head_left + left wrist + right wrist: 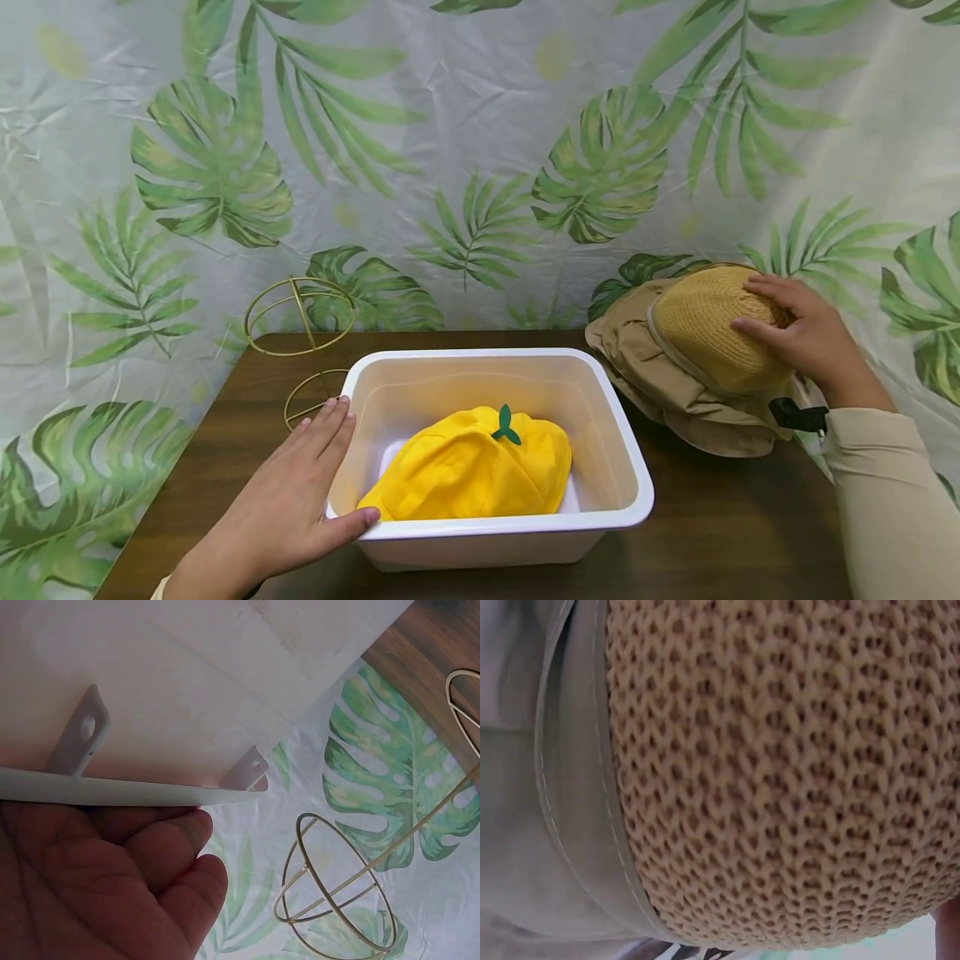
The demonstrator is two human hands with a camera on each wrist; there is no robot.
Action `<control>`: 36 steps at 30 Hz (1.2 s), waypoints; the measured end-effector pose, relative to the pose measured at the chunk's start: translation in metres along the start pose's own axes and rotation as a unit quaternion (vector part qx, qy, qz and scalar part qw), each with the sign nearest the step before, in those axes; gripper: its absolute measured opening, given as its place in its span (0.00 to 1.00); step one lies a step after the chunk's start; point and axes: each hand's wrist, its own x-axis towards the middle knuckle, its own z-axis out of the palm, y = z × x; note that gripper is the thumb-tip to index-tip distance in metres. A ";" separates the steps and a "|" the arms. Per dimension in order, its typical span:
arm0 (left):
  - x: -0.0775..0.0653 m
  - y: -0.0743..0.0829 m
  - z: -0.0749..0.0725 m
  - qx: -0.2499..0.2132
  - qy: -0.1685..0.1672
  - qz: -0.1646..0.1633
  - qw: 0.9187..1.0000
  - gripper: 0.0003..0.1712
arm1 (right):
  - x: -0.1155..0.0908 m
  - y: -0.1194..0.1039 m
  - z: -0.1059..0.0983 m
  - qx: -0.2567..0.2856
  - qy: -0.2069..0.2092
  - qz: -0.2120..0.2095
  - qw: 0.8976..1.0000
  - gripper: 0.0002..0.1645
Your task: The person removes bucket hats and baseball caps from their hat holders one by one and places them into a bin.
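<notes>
A white plastic bin (637, 492) stands on the table, with a yellow cap (480, 467) lying inside it. A green leaf-shaped piece (506, 426) tops the cap. My left hand (288, 483) rests against the bin's left rim, fingers extended and thumb along the front corner. Seen from the left wrist, the fingers lie under the rim (135, 793). At the right, my right hand (810, 333) grips the woven tan crown of a wide-brimmed sun hat (652, 358). The hat is tilted, its beige cloth brim facing left. Knitted crown (780, 765) fills most of the right wrist view.
Two gold wire stands with round tops rise left of the bin, a taller one (300, 317) and a lower one (318, 396) partly hidden by the bin. Behind the dark wooden table (247, 400) hangs a leaf-printed curtain (480, 125).
</notes>
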 end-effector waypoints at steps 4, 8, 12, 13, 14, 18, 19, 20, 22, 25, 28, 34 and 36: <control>0.000 0.000 0.000 0.001 0.003 0.002 1.000 0.56 | 0.000 0.001 -0.001 0.007 -0.024 0.020 0.999 0.37; 0.000 -0.001 0.001 -0.001 0.004 0.002 1.000 0.56 | 0.000 0.002 0.001 0.008 -0.028 0.039 0.999 0.37; 0.000 -0.001 0.002 -0.003 0.008 0.004 1.000 0.55 | 0.000 0.006 0.003 0.025 -0.023 0.035 0.999 0.37; 0.000 -0.001 0.002 -0.003 0.010 0.005 1.000 0.55 | 0.000 0.007 0.003 0.030 -0.021 0.031 0.999 0.37; 0.000 -0.001 0.003 -0.003 0.011 0.006 1.000 0.55 | 0.001 0.008 0.004 0.034 -0.018 0.025 0.999 0.37; 0.000 -0.001 0.003 -0.004 0.014 0.009 1.000 0.55 | 0.002 0.009 0.006 0.039 -0.009 0.014 0.999 0.36; 0.000 -0.002 0.003 -0.004 0.015 0.009 1.000 0.55 | 0.002 0.008 0.006 0.038 -0.010 0.018 0.999 0.36; 0.000 -0.002 0.003 -0.004 0.015 0.009 1.000 0.55 | 0.002 0.008 0.005 0.037 -0.011 0.022 0.999 0.36; 0.000 -0.002 0.003 -0.005 0.018 0.010 1.000 0.55 | 0.002 0.006 0.005 0.036 -0.014 0.031 0.999 0.36; -0.001 -0.002 0.003 -0.006 0.023 0.011 1.000 0.55 | 0.003 0.004 0.005 0.033 -0.011 0.039 0.999 0.35; 0.000 -0.002 0.003 -0.007 0.026 0.013 1.000 0.54 | 0.004 0.005 0.007 0.035 0.007 0.033 0.999 0.32; 0.000 -0.002 0.004 -0.011 0.015 0.004 1.000 0.54 | 0.006 0.010 0.012 0.060 0.044 0.029 0.997 0.26; 0.000 -0.002 0.004 -0.013 0.011 0.001 1.000 0.54 | 0.006 0.011 0.012 0.063 0.048 0.038 0.996 0.25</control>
